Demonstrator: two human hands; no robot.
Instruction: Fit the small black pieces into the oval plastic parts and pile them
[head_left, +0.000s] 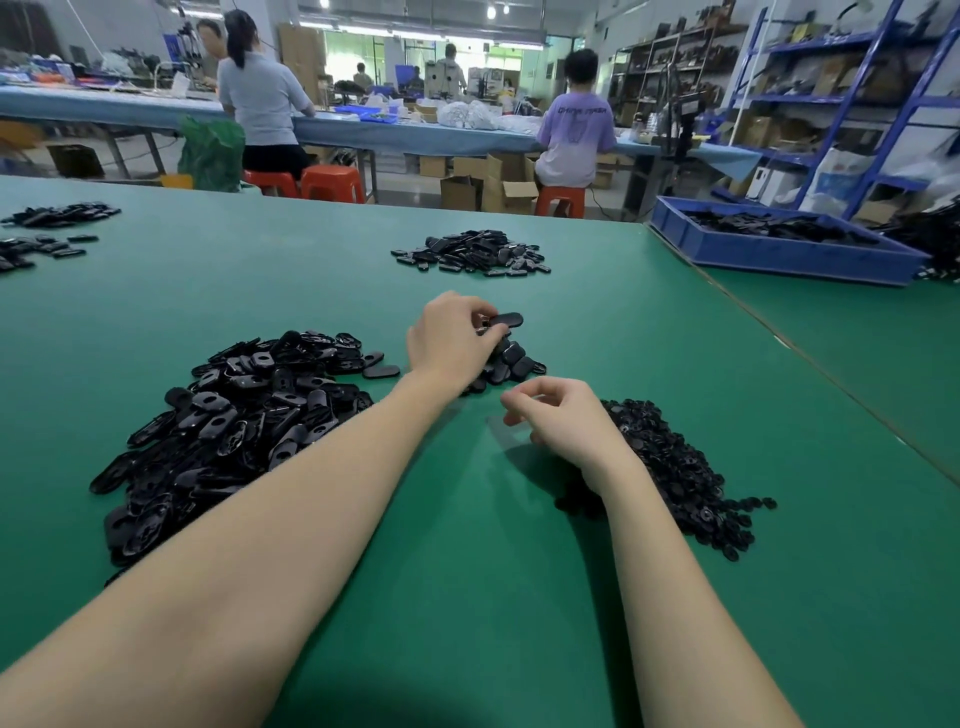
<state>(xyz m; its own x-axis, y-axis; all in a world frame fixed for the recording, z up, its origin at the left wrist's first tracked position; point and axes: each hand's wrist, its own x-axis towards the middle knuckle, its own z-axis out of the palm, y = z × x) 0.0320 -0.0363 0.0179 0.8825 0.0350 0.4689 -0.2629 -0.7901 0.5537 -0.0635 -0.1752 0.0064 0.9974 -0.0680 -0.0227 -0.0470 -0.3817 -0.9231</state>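
While the left hand (448, 340) holds one oval part (505, 318), three heaps surround it.

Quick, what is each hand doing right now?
Left hand: pinches an oval plastic part above the small pile.
Right hand: fingers loosely curled beside the small black pieces; nothing visibly held.

Open mat (467, 545) between two piles (234, 431) — reachable.

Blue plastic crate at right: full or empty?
Partly full: the blue plastic crate holds a shallow layer of black parts, lying below its rim.
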